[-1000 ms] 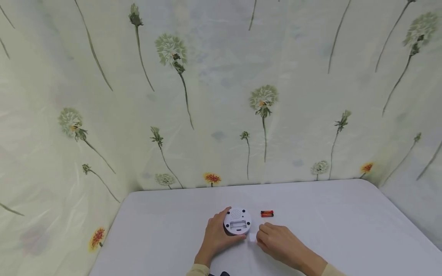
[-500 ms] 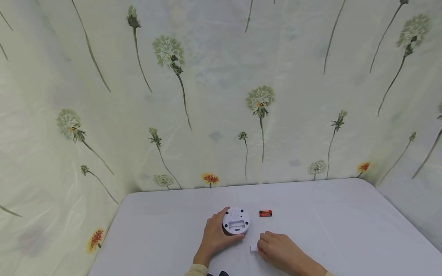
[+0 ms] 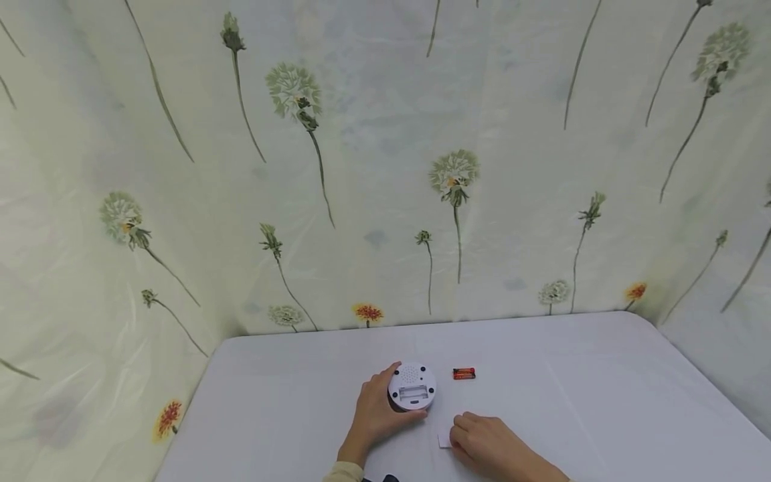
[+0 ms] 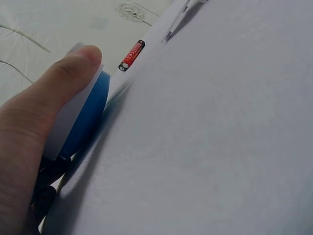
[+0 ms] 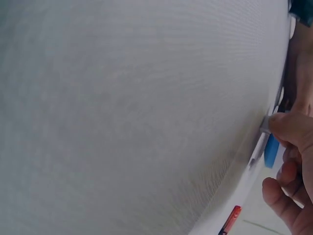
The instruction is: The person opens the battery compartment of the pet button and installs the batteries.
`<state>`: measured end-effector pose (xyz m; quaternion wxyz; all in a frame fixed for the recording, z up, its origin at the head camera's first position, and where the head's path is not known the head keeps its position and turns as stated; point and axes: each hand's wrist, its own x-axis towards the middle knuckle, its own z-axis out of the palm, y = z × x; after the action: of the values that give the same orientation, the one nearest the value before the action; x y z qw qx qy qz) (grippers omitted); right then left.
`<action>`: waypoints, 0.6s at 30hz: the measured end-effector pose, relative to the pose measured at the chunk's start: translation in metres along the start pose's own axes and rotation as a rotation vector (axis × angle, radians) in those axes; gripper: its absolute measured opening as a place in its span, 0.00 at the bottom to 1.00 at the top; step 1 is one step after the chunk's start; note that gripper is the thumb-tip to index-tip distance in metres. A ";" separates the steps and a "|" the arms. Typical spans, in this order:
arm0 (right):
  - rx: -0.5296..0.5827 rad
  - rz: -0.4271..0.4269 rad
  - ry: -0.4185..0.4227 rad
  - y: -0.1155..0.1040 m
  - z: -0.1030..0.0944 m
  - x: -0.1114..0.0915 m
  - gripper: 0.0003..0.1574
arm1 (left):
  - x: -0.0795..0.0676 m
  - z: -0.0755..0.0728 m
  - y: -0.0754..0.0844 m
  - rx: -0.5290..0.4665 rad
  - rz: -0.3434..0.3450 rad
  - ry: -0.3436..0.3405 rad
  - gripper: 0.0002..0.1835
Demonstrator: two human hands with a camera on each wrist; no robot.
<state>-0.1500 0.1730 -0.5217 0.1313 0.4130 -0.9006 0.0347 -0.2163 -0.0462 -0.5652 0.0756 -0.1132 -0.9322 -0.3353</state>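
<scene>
My left hand (image 3: 379,410) grips the side of a round white device (image 3: 412,387), with the thumb at its near edge. Its perforated upper face has several small dark feet and an uncovered battery compartment with nothing in it. The left wrist view shows the device's blue lower part (image 4: 90,115). At the right, my right hand (image 3: 488,443) pinches a small flat white piece (image 3: 444,441), which looks like a battery cover, at the tabletop; the fingers hide much of it. Two red and black batteries (image 3: 464,373) lie side by side beyond the right hand.
A white table (image 3: 289,381) spreads under everything, its rounded far edge against a flower-printed curtain (image 3: 373,167). Part of a dark object (image 3: 390,478) shows at the bottom edge, near the left wrist.
My right hand has drawn the white piece toward me, away from the device and the batteries. The left hand still holds the device in place.
</scene>
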 end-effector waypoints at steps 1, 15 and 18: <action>0.005 0.003 -0.012 0.000 0.000 0.000 0.05 | 0.000 0.000 0.000 -0.003 -0.003 -0.002 0.54; 0.212 0.116 -0.029 0.002 0.001 -0.005 0.06 | -0.002 0.000 -0.001 0.015 0.003 -0.016 0.54; 0.248 0.191 -0.012 0.007 -0.005 0.000 0.08 | 0.001 -0.001 -0.001 0.012 0.017 -0.007 0.54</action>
<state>-0.1542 0.1783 -0.5162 0.0701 0.3386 -0.9253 0.1555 -0.2170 -0.0476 -0.5650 0.0760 -0.1217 -0.9335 -0.3285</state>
